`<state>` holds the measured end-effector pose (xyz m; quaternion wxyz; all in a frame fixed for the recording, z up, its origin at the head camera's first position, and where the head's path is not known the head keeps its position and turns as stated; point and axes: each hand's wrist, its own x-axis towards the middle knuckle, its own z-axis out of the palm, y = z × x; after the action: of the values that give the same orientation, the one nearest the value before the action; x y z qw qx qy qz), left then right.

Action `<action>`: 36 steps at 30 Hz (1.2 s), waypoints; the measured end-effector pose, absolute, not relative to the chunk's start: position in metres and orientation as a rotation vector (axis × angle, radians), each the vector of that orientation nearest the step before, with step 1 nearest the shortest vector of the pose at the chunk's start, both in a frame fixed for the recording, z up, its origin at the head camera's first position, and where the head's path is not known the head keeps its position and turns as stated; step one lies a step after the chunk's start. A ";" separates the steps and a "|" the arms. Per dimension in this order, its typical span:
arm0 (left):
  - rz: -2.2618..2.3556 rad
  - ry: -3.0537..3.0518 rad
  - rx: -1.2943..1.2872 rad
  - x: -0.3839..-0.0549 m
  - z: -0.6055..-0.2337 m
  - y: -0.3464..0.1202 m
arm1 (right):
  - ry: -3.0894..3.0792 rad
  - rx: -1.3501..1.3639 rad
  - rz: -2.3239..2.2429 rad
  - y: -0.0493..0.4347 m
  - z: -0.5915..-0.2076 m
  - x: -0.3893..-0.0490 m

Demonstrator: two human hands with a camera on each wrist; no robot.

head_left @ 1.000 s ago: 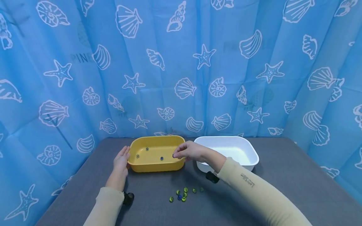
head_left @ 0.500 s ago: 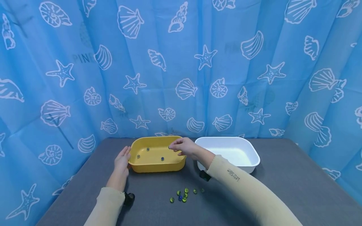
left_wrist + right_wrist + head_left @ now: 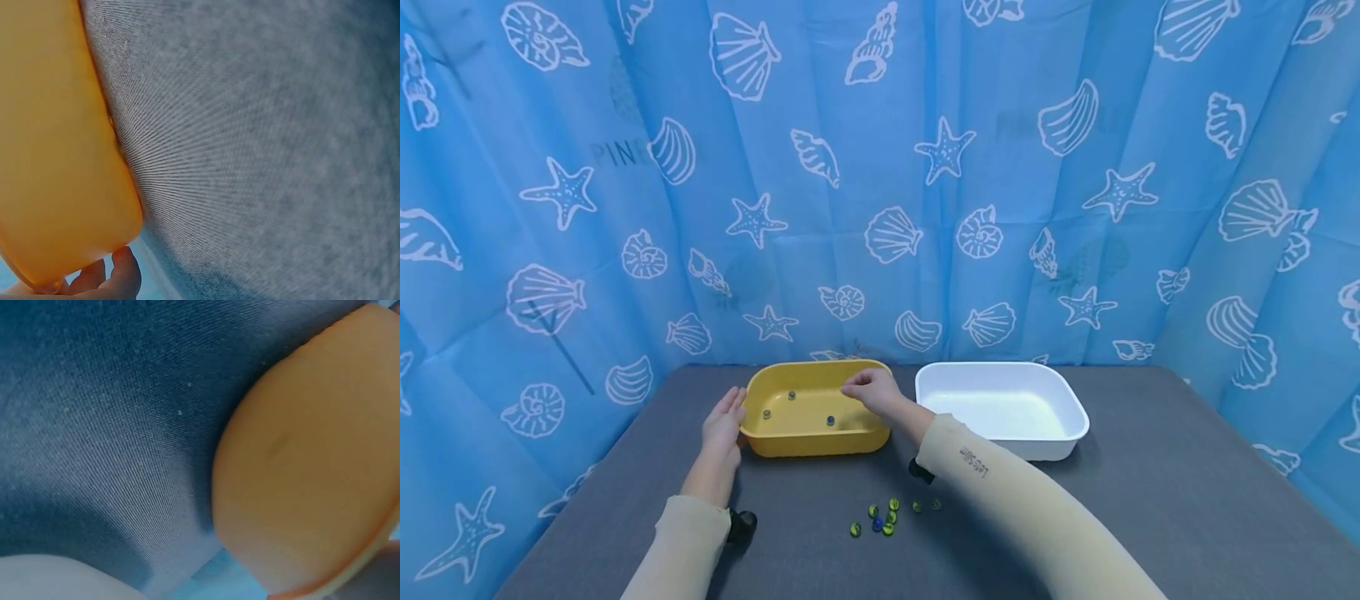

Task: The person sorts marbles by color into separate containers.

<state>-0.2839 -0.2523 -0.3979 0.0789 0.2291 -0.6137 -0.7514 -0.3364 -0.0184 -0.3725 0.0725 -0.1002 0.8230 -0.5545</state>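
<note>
In the head view, my left hand (image 3: 722,427) rests against the left end of a yellow tub (image 3: 820,444). Its fingertips (image 3: 127,262) touch the outer end wall in the left wrist view. Over the tub's right part, my right hand (image 3: 876,392) holds thumb and fingers pinched together, with a small marble mostly hidden between the tips. Three marbles lie apart on the tub floor: a dark blue marble (image 3: 831,421) near the front, a greyish marble (image 3: 767,414) at left and another greyish marble (image 3: 792,396) farther back.
A white tub (image 3: 1000,448) stands right of the yellow one, beside my right forearm. On the grey cloth in front lie several yellow-green marbles (image 3: 855,530) and one blue marble (image 3: 877,524). A blue shell-print curtain (image 3: 940,250) hangs behind.
My right hand has moved left and slightly back, from the yellow tub's right front rim to over its inside, fingertips still pinched. The left hand stays against the tub.
</note>
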 end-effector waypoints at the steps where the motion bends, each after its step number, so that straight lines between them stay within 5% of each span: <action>1: -2.250 -1.836 0.683 -0.284 -0.398 -0.252 | 2.475 -0.285 -1.673 -0.020 -0.375 -0.338; 36: -2.263 -1.848 0.652 -0.283 -0.397 -0.254 | 2.741 -0.273 -0.961 -0.043 -0.393 -0.356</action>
<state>-0.2831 -0.2539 -0.3973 0.0740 0.2171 -0.6156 -0.7539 -0.3555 -0.0432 -0.3935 0.1117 -0.0931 0.9337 -0.3273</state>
